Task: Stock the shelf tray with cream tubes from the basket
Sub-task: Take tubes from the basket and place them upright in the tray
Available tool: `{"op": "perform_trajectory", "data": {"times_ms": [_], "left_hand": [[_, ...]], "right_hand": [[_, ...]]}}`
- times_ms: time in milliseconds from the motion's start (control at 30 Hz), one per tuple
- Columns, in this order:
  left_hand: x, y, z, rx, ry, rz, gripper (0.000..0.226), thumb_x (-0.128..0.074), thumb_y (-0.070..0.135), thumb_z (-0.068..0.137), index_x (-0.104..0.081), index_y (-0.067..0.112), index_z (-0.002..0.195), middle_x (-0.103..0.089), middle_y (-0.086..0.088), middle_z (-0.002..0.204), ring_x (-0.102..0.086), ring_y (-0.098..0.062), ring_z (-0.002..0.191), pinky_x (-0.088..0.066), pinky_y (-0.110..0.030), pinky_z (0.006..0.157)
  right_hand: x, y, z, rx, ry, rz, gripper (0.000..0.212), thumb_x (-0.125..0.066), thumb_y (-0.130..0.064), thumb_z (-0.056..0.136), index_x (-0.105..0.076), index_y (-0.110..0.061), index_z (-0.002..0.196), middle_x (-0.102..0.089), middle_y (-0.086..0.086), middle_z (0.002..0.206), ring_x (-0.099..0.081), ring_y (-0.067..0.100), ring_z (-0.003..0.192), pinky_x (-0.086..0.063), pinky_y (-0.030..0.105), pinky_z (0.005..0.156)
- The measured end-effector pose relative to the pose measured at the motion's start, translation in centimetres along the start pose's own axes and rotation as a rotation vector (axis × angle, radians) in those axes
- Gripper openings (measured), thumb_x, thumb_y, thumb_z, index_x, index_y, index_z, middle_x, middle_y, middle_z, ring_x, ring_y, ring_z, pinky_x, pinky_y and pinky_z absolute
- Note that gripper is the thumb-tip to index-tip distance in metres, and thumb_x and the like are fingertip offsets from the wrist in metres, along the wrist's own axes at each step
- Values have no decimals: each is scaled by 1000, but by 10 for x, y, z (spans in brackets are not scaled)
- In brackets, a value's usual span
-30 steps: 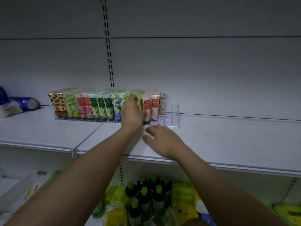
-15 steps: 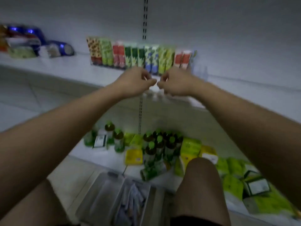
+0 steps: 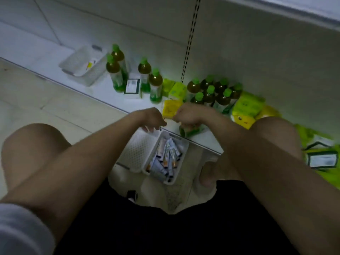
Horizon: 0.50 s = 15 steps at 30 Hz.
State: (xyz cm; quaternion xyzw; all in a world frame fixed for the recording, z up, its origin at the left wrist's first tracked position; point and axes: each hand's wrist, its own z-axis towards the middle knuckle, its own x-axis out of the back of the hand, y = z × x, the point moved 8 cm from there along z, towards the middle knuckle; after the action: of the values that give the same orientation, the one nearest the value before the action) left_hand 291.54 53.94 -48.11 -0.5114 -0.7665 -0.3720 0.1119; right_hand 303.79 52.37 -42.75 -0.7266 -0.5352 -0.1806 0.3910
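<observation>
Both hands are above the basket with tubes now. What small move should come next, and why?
Probably lower the left hand into the basket and pinch one cream tube. Neither hand seems to hold anything, and the tubes lie loose just below.

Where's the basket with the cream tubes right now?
In the head view, the basket sits on the floor between the person's knees, just below both hands, its far end at the edge of the bottom shelf. An empty white basket lies against its left side.
</observation>
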Motion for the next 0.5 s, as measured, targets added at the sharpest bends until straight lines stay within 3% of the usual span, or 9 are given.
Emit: {"op": "perform_trajectory", "data": {"times_ms": [100,200,267,333,367,500], "left_hand": [[-44,-33,40,73,-32,-17,24,-52,19,98,-62,1,111,-66,-15,119,-65,-26,97,-51,-33,76],[-82,-57,76,94,14,-27,31,-52,16,96,-61,-2,119,-61,-19,125,-60,-31,111,-48,-34,88],[-108,-72,98,96,14,-40,37,-52,19,97,-54,-1,128,-54,-19,134,-53,-32,120,-43,-34,96],[-131,-84,120,102,0,-106,43,-53,22,97,-48,0,135,-48,-19,140,-48,-34,126,-38,-35,101],[-139,-88,126,105,1,-154,46,-54,22,97,-46,0,136,-48,-20,140,-47,-35,127,-37,-36,102],[-153,-94,154,79,32,-259,50,-60,9,92,-43,-1,137,-49,-23,137,-50,-37,124,-43,-38,102]], "right_hand": [[-51,30,43,-82,-88,56,27,-48,-27,100,-56,-3,89,-62,16,78,-56,24,58,-43,23,48],[-94,59,77,-146,-113,92,21,-50,-16,96,-62,-2,107,-61,13,81,-51,16,54,-40,24,45],[-127,81,98,-211,-195,138,31,-48,-15,97,-59,6,117,-64,21,99,-61,25,70,-46,27,55],[-157,101,107,-306,-315,180,35,-46,-24,100,-58,3,118,-62,22,112,-66,35,96,-53,35,72],[-167,110,109,-337,-342,209,35,-47,-28,100,-58,0,117,-62,20,112,-65,35,98,-54,38,78],[-187,129,117,-317,-342,270,36,-49,-31,98,-60,-3,118,-63,14,96,-64,29,83,-55,37,74]]}}
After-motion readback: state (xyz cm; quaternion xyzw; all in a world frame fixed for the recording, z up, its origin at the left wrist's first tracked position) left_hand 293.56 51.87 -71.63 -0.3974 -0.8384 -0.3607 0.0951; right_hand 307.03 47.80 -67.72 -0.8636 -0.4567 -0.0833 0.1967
